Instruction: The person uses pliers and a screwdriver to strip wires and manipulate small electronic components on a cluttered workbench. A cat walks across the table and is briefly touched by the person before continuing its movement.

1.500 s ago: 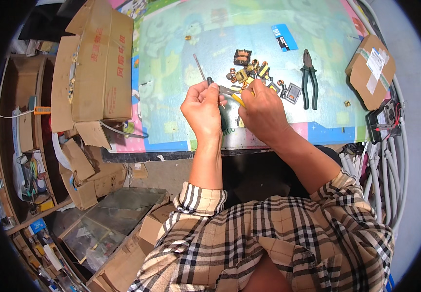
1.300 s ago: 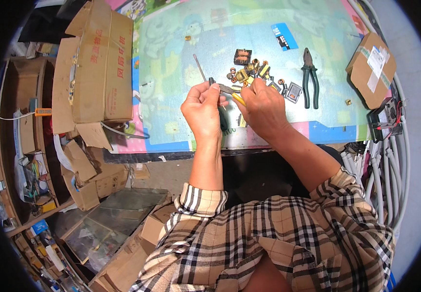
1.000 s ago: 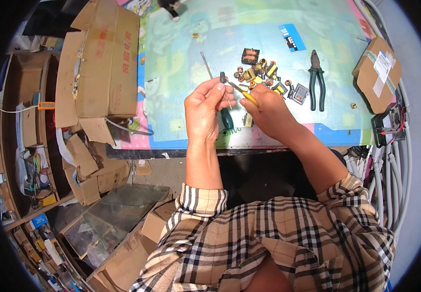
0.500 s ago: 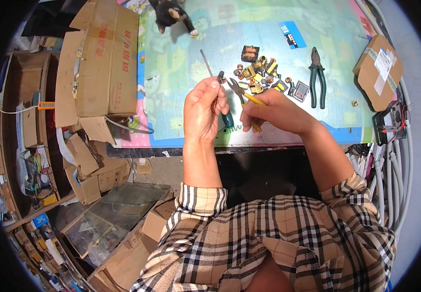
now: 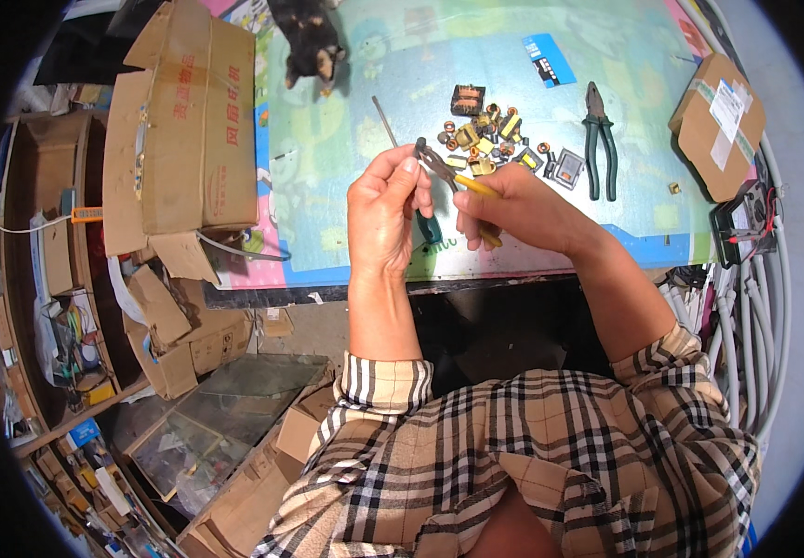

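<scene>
My left hand pinches a small dark electronic part between thumb and forefinger. In my right hand is a pair of cutting pliers with yellow handles. Their dark jaws reach up to the small part, at my left fingertips. A screwdriver with a green handle lies behind my left hand, which hides its middle. Just beyond my hands sits a pile of small coils and yellow-wrapped transformers, with a larger dark transformer at its far side.
Green-handled pliers lie right of the pile, below a blue card. A cardboard piece and a meter are at the right edge. A cat stands at the far left, near a large cardboard box.
The cutting pliers have moved left, bringing their jaws to the small part in my left fingers. The cat has shifted left and lowered its head. My view has shifted slightly.
</scene>
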Tool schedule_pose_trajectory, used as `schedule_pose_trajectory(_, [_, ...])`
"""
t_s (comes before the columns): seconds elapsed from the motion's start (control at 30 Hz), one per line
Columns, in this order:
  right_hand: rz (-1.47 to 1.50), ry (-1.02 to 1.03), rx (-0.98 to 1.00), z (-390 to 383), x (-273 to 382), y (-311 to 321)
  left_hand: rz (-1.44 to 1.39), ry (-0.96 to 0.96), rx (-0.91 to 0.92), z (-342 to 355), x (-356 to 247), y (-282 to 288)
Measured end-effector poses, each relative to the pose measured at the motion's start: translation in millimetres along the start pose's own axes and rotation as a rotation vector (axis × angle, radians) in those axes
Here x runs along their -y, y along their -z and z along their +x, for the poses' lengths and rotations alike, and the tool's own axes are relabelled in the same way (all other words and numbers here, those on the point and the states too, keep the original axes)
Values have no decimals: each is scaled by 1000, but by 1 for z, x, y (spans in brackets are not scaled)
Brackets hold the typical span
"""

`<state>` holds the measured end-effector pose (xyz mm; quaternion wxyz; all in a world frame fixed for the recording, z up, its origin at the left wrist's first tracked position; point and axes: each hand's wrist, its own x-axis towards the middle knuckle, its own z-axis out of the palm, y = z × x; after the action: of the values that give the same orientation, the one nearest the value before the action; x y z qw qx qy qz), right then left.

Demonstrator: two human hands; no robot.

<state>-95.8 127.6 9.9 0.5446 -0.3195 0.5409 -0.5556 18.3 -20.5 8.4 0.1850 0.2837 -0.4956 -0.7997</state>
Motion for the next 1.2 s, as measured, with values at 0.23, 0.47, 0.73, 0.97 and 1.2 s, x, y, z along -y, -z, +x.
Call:
schedule_pose_trajectory(0.23, [-39, -56, -155, -2, 5, -3, 227, -100, -76, 0, 1, -3])
schedule_pose_trajectory(0.47, [-181, -52, -325, 2, 3, -13, 259, -132, -80, 1, 2, -4])
schedule_pose_trajectory(0.73, [-194, -49, -345, 3, 7, -15, -45, -13, -39, 4, 1, -2])
schedule_pose_trajectory(0.97, [26, -108, -271, 4, -3, -17, -30, -9, -27, 7, 6, 0])
schedule_pose_trajectory(1.2, [16, -126, -217, 2, -2, -7, 98, -50, -18, 7, 6, -1])
